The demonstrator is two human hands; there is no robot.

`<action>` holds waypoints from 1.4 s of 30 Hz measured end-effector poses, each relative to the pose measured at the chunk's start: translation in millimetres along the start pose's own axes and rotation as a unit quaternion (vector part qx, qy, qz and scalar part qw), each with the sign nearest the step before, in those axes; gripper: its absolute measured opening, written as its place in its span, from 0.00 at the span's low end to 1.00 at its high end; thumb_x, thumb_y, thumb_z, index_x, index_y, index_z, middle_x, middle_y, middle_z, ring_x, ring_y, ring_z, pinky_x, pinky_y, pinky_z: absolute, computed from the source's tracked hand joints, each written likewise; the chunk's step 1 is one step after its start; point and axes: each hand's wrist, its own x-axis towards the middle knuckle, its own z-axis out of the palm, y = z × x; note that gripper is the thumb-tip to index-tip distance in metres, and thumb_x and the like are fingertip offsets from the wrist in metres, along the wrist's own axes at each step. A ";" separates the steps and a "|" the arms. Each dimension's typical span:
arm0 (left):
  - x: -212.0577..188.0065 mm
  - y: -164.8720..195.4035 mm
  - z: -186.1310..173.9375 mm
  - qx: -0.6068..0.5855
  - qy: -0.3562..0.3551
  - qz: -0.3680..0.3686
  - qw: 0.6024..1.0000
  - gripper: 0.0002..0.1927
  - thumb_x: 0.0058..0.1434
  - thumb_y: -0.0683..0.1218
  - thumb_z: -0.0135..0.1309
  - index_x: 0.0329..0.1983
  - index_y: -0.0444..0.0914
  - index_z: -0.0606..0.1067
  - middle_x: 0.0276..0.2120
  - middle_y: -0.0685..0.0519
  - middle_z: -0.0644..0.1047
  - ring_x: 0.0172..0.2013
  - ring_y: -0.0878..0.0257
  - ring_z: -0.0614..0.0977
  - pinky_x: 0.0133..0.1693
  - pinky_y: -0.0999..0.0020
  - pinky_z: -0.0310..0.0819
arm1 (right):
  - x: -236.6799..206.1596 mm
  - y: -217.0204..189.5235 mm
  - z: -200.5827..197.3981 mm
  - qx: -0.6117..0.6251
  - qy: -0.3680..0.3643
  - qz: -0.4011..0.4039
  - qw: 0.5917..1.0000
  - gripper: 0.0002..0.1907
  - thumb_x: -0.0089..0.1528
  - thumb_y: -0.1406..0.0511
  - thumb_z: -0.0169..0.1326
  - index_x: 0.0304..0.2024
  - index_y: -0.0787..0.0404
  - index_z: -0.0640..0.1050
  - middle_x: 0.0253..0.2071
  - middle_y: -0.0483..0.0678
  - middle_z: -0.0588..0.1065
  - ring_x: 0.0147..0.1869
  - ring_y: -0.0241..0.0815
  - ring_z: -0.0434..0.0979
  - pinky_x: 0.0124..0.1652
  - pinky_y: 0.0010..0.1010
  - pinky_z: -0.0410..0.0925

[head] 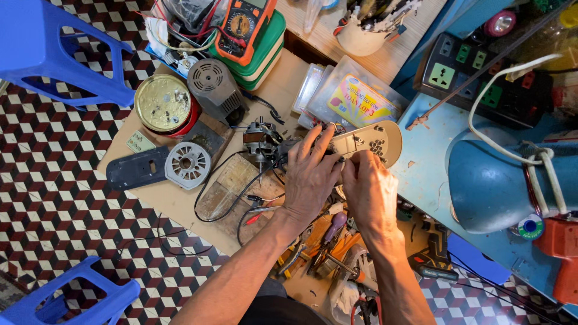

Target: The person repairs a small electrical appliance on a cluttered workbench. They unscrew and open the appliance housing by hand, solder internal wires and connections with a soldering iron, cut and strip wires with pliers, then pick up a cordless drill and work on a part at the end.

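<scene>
Left hand (310, 174): fingers spread flat, pressing the beige oval plastic panel (370, 141) | Right hand (368, 189): pinching the panel's near edge | Panel: centre of brown cardboard surface (283, 84), just right of grey motor (262, 141)

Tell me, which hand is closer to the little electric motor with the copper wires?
The left. The left hand lies right beside the motor, fingers almost touching it. The right hand sits farther away, on the other side of the left hand, at the beige plastic cover.

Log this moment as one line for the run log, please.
left hand: on beige fan panel, fingers spread | right hand: pinching at panel edge | fan motor: beside left hand | round tin: far left
</scene>
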 end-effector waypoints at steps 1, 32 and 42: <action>0.8 -0.6 0.2 0.003 0.005 -0.001 1.000 0.10 0.62 0.44 0.63 0.43 0.36 0.79 0.70 0.46 0.67 0.70 0.49 0.65 0.66 0.50 0.61 | 0.8 -0.6 -2.0 0.000 -0.004 0.013 1.000 0.08 0.63 0.66 0.56 0.36 0.67 0.77 0.33 0.59 0.79 0.34 0.58 0.81 0.36 0.45 0.72; -10.2 15.6 6.2 0.072 -0.021 0.029 0.997 0.11 0.59 0.45 0.65 0.43 0.37 0.83 0.65 0.47 0.72 0.67 0.48 0.67 0.63 0.48 0.60 | -63.4 114.6 -25.5 0.200 0.255 0.170 0.931 0.09 0.69 0.68 0.55 0.42 0.71 0.77 0.33 0.55 0.75 0.36 0.45 0.72 0.39 0.38 0.68; -2.8 17.7 -11.2 0.012 -0.028 0.058 0.998 0.15 0.59 0.47 0.67 0.45 0.35 0.82 0.66 0.36 0.68 0.66 0.39 0.65 0.63 0.41 0.59 | -131.7 114.9 -75.6 0.127 0.254 0.155 0.946 0.11 0.70 0.64 0.54 0.46 0.68 0.79 0.33 0.51 0.77 0.29 0.37 0.75 0.30 0.32 0.67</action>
